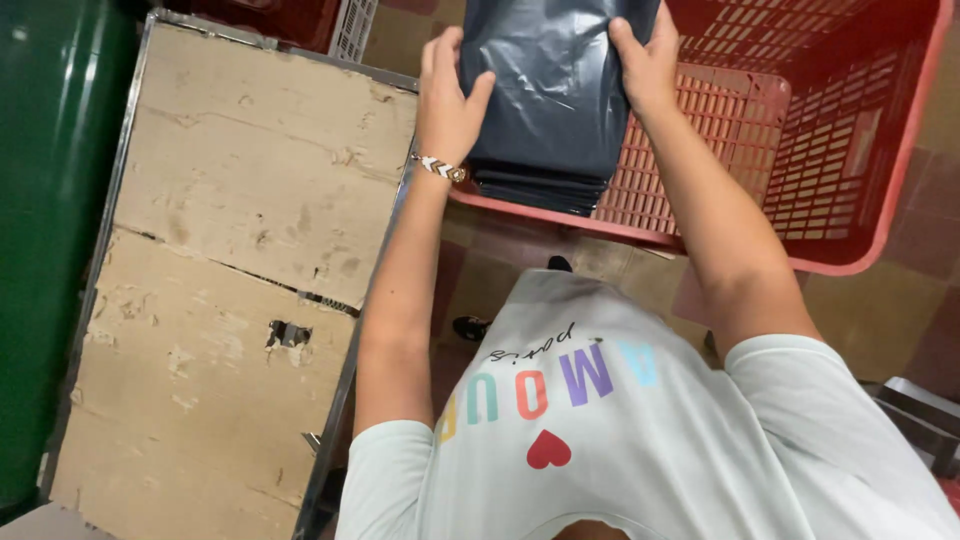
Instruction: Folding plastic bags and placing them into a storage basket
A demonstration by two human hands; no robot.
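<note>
both hands, left hand (447,108) and right hand (648,62), gripping slick grey plastic bag stack (552,95) over red crate (850,190) near edge, liable to slip out.

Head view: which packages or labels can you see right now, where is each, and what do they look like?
Dark grey plastic mailer bags: a flat stack held at top centre between the left hand and right hand, over the red crate.
No separate labels, signs or screens visible.
</note>
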